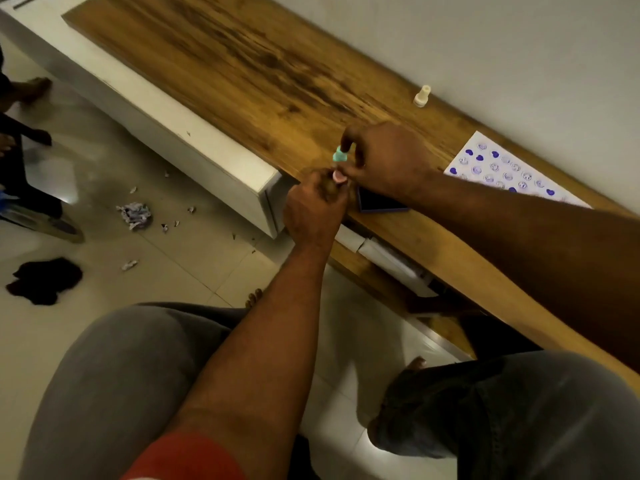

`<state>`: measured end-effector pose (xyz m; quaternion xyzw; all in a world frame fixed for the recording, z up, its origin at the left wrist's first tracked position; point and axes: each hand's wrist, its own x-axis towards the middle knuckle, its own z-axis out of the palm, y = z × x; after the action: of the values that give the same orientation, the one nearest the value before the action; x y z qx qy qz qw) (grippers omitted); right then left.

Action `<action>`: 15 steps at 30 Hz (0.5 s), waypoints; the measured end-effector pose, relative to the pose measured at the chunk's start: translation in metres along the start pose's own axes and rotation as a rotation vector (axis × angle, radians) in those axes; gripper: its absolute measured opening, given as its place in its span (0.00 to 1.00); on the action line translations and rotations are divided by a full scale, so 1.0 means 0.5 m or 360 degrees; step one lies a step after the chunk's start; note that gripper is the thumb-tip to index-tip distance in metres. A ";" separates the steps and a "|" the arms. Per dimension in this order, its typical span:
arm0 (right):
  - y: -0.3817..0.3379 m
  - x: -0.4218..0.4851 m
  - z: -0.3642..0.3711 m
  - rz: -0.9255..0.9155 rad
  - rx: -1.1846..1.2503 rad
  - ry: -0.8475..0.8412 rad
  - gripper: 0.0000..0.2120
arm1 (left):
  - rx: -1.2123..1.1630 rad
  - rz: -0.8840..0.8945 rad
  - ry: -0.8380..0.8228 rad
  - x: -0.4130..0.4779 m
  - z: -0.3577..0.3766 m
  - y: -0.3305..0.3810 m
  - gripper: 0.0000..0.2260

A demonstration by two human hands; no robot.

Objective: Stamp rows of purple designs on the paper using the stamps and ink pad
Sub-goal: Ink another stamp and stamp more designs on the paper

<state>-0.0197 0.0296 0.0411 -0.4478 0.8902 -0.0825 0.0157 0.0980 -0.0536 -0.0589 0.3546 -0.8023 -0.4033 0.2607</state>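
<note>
My right hand (384, 161) pinches a small teal stamp (339, 155) by its top, just above the wooden table's near edge. Directly below it, my left hand (315, 206) grips a pink stamp (338, 176), whose end shows between the fingers. The two stamps nearly touch. A dark purple ink pad (379, 201) lies on the table under my right wrist, partly hidden. The white paper (505, 171) with rows of purple hearts and round faces lies to the right against the wall. A cream stamp (422, 96) stands upright farther back by the wall.
The long wooden table (242, 71) runs diagonally along the wall, above a white cabinet (145, 123). Torn paper scraps (135, 214) and a dark cloth (45, 280) lie on the tiled floor at left. Another person's feet (34, 91) are at far left.
</note>
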 end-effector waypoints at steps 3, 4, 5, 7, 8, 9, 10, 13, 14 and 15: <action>0.048 -0.022 -0.009 0.0086 0.0061 0.0046 0.19 | -0.0015 0.0049 0.0029 0.002 0.000 0.000 0.19; 0.066 -0.025 -0.012 0.0133 0.0085 0.0043 0.18 | -0.0020 0.0066 0.0021 0.003 0.001 -0.001 0.19; 0.085 -0.025 -0.015 0.0187 0.0112 0.0048 0.17 | -0.0020 0.0082 0.0015 0.004 0.001 -0.002 0.19; 0.123 -0.021 -0.021 0.0304 0.0156 0.0121 0.16 | -0.0005 0.0102 0.0008 0.004 0.002 -0.004 0.19; 0.144 -0.016 -0.024 0.0363 0.0164 0.0188 0.15 | 0.0003 0.0112 0.0008 0.004 0.004 -0.005 0.19; 0.165 -0.011 -0.025 0.0436 0.0159 0.0261 0.14 | 0.0004 0.0118 0.0006 0.004 0.006 -0.007 0.19; 0.185 -0.006 -0.027 0.0515 0.0144 0.0329 0.14 | -0.0003 0.0122 0.0001 0.004 0.007 -0.008 0.19; 0.239 0.017 -0.025 0.0681 0.0116 0.0394 0.13 | -0.0075 0.0126 -0.0021 0.007 0.011 -0.019 0.20; 0.253 0.026 -0.024 0.0719 0.0125 0.0387 0.14 | -0.0111 0.0126 -0.0025 0.006 0.012 -0.023 0.20; 0.265 0.036 -0.023 0.0766 0.0142 0.0369 0.16 | -0.0148 0.0122 -0.0032 0.005 0.013 -0.027 0.21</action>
<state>-0.1371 0.0941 0.0318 -0.2099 0.9623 -0.1662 -0.0475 0.0969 -0.0582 -0.0734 0.3071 -0.7983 -0.4332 0.2841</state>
